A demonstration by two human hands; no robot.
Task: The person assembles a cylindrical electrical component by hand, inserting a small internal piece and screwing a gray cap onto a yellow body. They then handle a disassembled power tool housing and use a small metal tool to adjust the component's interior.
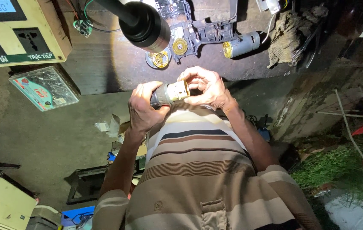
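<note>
Both hands hold a drill gearbox (171,93) above the counter (100,72) — left hand (144,106) wrapped round its grey body, right hand (205,87) pinching the brass-coloured end. A loosened grip could probably drop small gears — beside the motor (241,44).

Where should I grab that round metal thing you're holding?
Grab the metal cylinder by its dark grey barrel, coming from the side, likely best: it is smooth and round, and the left hand wraps it there. The right hand only pinches the brass-coloured end.
</note>
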